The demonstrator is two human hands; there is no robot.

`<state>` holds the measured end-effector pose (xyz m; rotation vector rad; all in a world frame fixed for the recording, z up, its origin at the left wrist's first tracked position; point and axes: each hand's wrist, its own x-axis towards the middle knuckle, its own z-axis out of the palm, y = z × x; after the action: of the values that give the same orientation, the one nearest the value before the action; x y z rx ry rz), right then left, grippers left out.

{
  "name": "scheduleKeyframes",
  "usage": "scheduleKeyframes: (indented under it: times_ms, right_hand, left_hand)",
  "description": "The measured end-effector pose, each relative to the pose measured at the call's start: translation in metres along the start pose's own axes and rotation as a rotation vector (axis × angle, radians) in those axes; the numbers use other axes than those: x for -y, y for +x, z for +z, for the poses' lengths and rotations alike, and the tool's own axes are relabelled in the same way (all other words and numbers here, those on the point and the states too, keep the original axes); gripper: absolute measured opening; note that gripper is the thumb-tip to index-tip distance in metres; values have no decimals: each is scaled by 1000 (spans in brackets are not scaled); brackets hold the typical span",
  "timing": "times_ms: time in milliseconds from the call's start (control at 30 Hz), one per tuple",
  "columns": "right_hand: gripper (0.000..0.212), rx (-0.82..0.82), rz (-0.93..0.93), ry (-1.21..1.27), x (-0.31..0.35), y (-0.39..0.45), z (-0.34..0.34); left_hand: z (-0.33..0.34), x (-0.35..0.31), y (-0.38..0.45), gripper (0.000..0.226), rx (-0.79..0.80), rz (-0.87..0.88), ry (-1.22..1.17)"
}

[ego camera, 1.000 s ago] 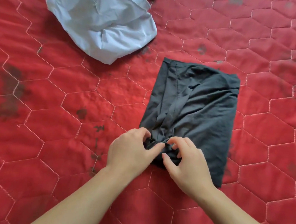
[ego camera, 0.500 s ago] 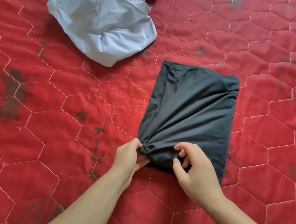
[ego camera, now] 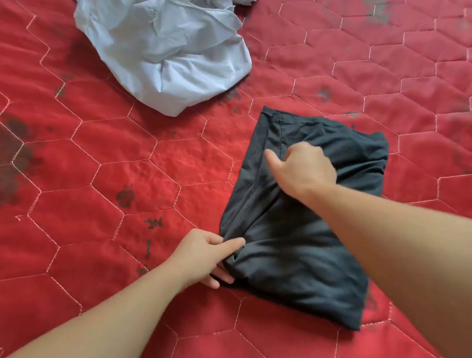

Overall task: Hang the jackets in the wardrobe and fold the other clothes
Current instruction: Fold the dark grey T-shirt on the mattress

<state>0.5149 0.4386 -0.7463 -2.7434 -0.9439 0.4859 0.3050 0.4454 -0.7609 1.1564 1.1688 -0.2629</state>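
I see the dark grey folded garment (ego camera: 303, 234) lying flat on the red quilted bedspread (ego camera: 90, 168), right of centre, with a crumpled pale blue shirt (ego camera: 166, 45) well apart from it toward the top. My left hand (ego camera: 204, 256) has a narrow grip, thumb over fingers, pinching the garment's near left corner where the cloth bunches. My right hand (ego camera: 305, 169) rests on the upper part of the garment with fingers curled under and thumb sticking out, but I cannot tell whether it holds any cloth.
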Motion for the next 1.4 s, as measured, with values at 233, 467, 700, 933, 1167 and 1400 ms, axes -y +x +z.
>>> scheduleKeyframes:
  times_ms: [233, 467, 700, 933, 1167, 1400]
  right_hand:
    - [30, 48, -111, -249, 13, 32, 2]
    - [36, -175, -147, 114, 43, 57, -16]
    - [21, 21, -233, 135, 30, 57, 27]
    - [22, -164, -581, 137, -32, -68, 31]
    - [73, 127, -600, -336, -158, -162, 13]
    - [80, 63, -507, -257, -177, -185, 4]
  left_hand:
    - [-5, 0, 4, 29, 58, -15, -41]
    - [-5, 0, 5, 37, 37, -23, -20]
    - [-7, 0, 8, 34, 31, -45, -32]
    - [-4, 1, 5, 32, -29, -35, -53]
    - [10, 17, -10, 36, -278, 63, -113]
    - [17, 22, -31, 27, -644, 750, 705]
